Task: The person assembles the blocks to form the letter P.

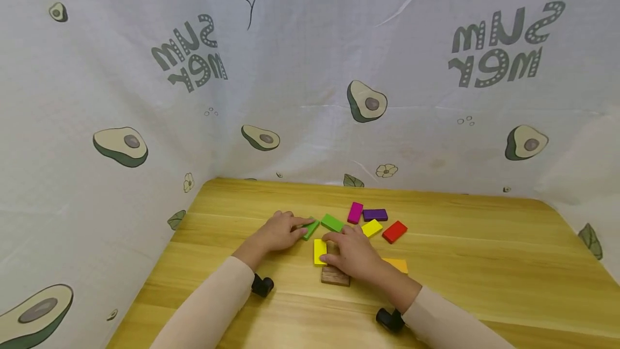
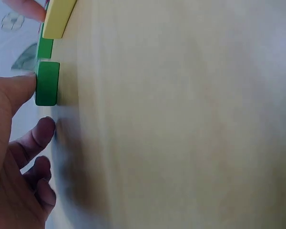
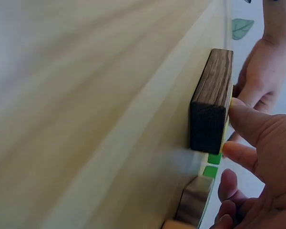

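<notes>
My left hand (image 1: 281, 231) lies at a green block (image 1: 311, 229), its index finger stretched over one end and the thumb close beside it. In the left wrist view a digit touches the top of that green block (image 2: 47, 85), and the other fingers hang loosely bent. My right hand (image 1: 356, 255) pinches a yellow block (image 1: 319, 252) between thumb and index finger. Just to the right of this block is a brown wooden block (image 1: 335, 276), partly covered by the right hand. In the right wrist view the brown wooden block (image 3: 212, 100) hides most of the yellow one.
Behind my right hand lie another green block (image 1: 332, 223), a magenta block (image 1: 356, 213), a purple block (image 1: 375, 215), a second yellow block (image 1: 372, 228) and a red block (image 1: 394, 232). An orange block (image 1: 396, 265) shows past my right wrist. A printed curtain (image 1: 310, 69) borders the wooden table (image 1: 484, 263).
</notes>
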`<state>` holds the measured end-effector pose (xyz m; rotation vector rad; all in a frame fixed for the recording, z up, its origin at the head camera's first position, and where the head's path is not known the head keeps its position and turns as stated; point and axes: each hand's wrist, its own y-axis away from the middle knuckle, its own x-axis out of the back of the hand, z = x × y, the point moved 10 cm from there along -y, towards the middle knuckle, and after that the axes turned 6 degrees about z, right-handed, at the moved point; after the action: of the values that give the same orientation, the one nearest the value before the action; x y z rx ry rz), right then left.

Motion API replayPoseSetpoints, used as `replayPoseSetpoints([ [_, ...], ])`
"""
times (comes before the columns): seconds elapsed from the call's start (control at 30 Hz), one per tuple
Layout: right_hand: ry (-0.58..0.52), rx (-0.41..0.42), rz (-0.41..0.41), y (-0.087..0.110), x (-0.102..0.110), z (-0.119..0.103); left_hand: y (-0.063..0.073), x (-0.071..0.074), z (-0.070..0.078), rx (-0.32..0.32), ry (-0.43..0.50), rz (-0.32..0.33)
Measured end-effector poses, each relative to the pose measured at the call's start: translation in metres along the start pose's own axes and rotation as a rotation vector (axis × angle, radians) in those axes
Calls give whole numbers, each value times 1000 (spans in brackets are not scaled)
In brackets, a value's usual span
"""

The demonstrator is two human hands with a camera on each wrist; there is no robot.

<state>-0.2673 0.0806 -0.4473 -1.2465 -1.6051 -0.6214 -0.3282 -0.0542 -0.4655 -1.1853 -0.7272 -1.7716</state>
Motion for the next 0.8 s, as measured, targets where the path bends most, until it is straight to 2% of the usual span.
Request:
replayPoseSetpoints([
  [0.2, 0, 4, 1, -15, -7, -7, -9, 4, -16, 108, 82, 62],
  [0.4, 44, -55, 37, -32, -10, -5, -21, 3, -25, 200, 152, 95],
  [0.57, 85, -123, 51, -42, -12, 2, -28, -2, -29, 216, 136, 80],
  [0.8, 124, -139, 44, -48, -15, 5, -31, -5, -29, 208, 102, 11],
])
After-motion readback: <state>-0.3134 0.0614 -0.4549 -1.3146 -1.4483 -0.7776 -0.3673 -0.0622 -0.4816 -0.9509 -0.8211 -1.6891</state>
